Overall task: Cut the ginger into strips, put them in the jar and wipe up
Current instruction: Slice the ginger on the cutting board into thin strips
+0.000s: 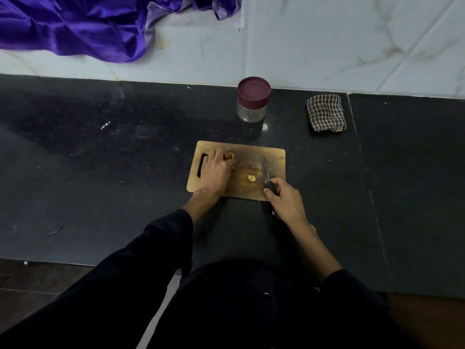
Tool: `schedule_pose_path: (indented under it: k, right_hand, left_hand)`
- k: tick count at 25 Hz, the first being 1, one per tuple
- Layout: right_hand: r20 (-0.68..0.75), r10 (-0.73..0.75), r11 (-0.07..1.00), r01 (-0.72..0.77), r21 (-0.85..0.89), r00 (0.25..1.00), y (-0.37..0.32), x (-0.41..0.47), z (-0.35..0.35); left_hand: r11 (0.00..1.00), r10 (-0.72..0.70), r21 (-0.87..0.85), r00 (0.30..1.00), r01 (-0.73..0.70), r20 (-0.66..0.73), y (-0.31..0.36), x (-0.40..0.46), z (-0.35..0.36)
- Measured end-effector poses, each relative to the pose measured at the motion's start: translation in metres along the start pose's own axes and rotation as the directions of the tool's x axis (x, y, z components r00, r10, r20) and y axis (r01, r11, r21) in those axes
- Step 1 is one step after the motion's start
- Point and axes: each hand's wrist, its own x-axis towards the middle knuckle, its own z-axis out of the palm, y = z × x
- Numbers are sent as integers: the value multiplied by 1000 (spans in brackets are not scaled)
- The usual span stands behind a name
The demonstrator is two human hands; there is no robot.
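A wooden cutting board (273, 157) lies on the dark countertop. My left hand (215, 170) rests on the board's left part, fingers curled round a piece of ginger (230, 155) that shows just past the fingertips. A small cut ginger piece (251, 178) lies loose mid-board. My right hand (285, 200) grips the black handle of a knife (265, 172), whose blade points away across the board's right side. Behind the board stands a clear jar (253, 102) with a maroon lid on. A folded checked cloth (326, 112) lies to the jar's right.
Purple fabric (75, 23) hangs over the white tiled wall at the back left. The black countertop (100, 172) stretches wide to the left and right of the board. Its front edge runs just before my body, with dark sleeves in the foreground.
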Motion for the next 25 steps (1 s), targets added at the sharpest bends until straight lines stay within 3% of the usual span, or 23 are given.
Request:
schedule_pose_path:
  k: [3,7,9,11,15,25]
  right_hand:
    - [5,3,1000,-3,3,1000,1,0,1]
    - [0,-1,1000,1,-8,1000,1,0,1]
    - [-3,-7,1000,7,-5,1000,1,0,1]
    - [-5,-13,1000,13,13,1000,1,0,0]
    - [-8,-22,1000,22,3,1000,3,0,0]
    - [-16,-23,1000,23,16,1000,5,2,1]
  left_hand:
    - [998,0,-57,999,-2,-42,-1,0,0]
    - [947,-45,-321,986,-10,-162,-1,6,-11]
    - [861,-159,-503,979,74,-128,3,3,-15]
    - [773,-221,-611,975,172,-5,11,-4,-13]
    - [711,-230,-636,954,300,193,25,-11,-6]
    - [702,-168,-642,948,308,271,40,3,-1]
